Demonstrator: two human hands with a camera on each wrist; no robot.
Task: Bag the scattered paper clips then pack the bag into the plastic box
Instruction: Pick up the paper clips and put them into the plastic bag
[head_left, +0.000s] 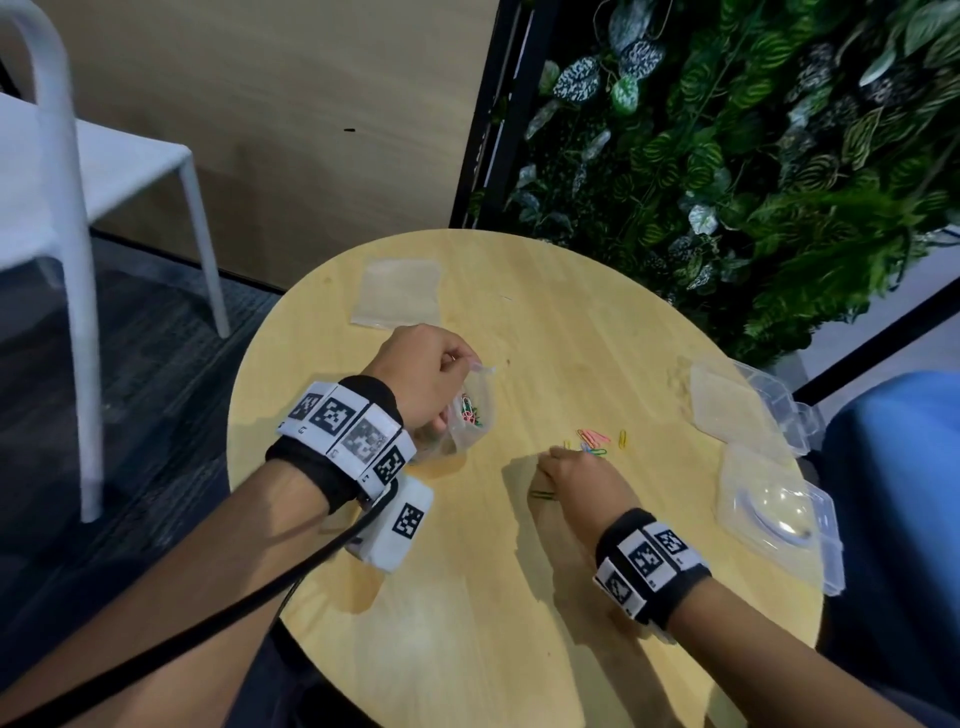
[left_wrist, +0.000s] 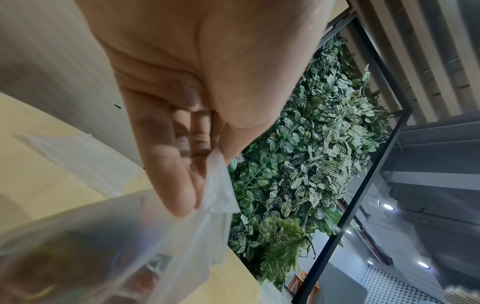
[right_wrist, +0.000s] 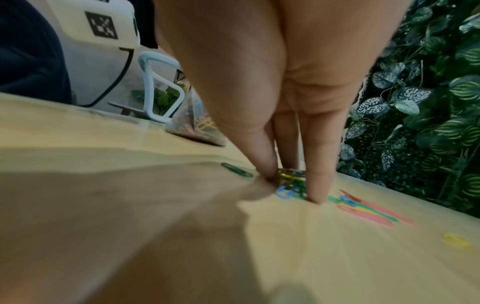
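my left hand (head_left: 423, 376) grips the rim of a small clear plastic bag (head_left: 470, 410), held upright on the round light wood counter (head_left: 467, 597); coloured paper clips sit in its bottom. my right hand (head_left: 576, 480) has its fingers (right_wrist: 318, 185) pinching a cluster of loose coloured paper clips (head_left: 592, 441) at mid-counter. two clear plastic boxes (head_left: 748, 410) lie open at the right edge, well apart from the bag. a flat empty clear bag (head_left: 397, 299) lies near the far edge. a white chair (head_left: 67, 208) stands left.

round wooden table (head_left: 467, 597) bears paper clips (head_left: 592, 441), boxes (head_left: 748, 410).
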